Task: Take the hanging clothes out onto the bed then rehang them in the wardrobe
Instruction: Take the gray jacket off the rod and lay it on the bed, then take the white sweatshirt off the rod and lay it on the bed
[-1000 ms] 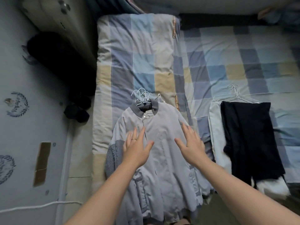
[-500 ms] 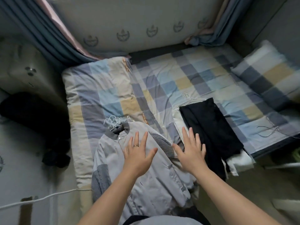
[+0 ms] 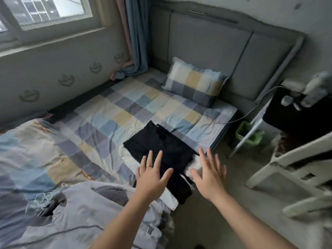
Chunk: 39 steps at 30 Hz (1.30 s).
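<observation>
Spreading flat with every finger splayed, the left hand was seen above the lower end of a black garment; its grip was wide and nothing was held, and a thin ring was worn on one finger. Whether the palm was touching the cloth could not be told. The right hand was likewise opened wide and empty, held just beside the garment's right edge, past the bed's corner and over the floor.

The black garment was laid as a smooth, matte, roughly rectangular shape on the bed, over a white garment whose pale edges were shown along its left and lower sides. Thin white wire hangers were seen at the top end of this pile.

To the left, a grey jacket of smooth woven cloth was spread on a folded quilt, with ribbed knit showing at one shoulder and a bunch of white wire hanger hooks at its collar. Bed sheet, quilt and pillow were all covered in a soft, wrinkled check of blue, grey and pale yellow squares. A padded grey headboard was seen behind the pillow.
</observation>
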Each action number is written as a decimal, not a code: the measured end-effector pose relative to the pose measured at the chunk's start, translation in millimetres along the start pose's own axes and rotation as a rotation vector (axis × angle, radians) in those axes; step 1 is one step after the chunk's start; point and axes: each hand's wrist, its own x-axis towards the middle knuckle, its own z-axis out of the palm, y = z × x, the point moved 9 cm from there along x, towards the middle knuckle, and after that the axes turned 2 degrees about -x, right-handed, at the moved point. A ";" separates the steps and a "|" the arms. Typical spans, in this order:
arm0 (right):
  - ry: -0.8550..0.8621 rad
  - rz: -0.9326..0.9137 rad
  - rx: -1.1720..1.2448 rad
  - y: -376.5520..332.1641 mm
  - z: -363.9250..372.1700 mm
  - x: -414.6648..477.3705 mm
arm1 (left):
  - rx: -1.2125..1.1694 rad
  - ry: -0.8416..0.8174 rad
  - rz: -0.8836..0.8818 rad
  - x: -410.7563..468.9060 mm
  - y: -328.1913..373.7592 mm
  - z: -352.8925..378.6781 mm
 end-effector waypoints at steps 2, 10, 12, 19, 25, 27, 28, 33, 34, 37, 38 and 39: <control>0.052 0.055 0.008 53.0 -32.8 3.8 | 0.021 -0.029 0.064 15.0 54.9 26.6; 0.244 0.302 -0.041 248.9 -154.3 -24.4 | 0.114 -0.186 0.381 53.1 277.6 138.2; 0.284 0.370 -0.057 288.5 -180.1 -40.7 | 0.150 -0.219 0.489 51.7 330.0 163.0; 0.443 0.619 -0.132 404.6 -260.5 -109.0 | 0.158 -0.396 0.882 32.4 510.7 249.9; 0.593 0.892 -0.205 477.9 -324.5 -158.7 | 0.151 -0.506 1.247 7.1 663.5 314.7; 0.639 0.985 -0.212 497.7 -348.1 -172.0 | 0.171 -0.547 1.380 -6.3 714.2 328.6; 0.666 1.033 -0.215 506.9 -360.9 -179.8 | 0.181 -0.562 1.446 -14.0 739.3 332.9; 0.805 1.215 -0.306 529.0 -436.2 -221.2 | 0.117 -0.577 1.755 -62.4 864.3 324.4; 0.822 1.249 -0.341 529.0 -453.2 -230.0 | 0.097 -0.571 1.812 -74.8 888.2 318.3; 0.848 1.326 -0.451 523.3 -508.0 -256.0 | 0.034 -0.547 1.970 -113.8 952.4 295.8; 0.841 1.346 -0.484 521.5 -525.7 -264.8 | 0.003 -0.537 2.020 -127.4 972.5 287.5; 0.839 1.359 -0.513 519.6 -543.1 -273.6 | -0.031 -0.526 2.063 -140.7 992.6 279.2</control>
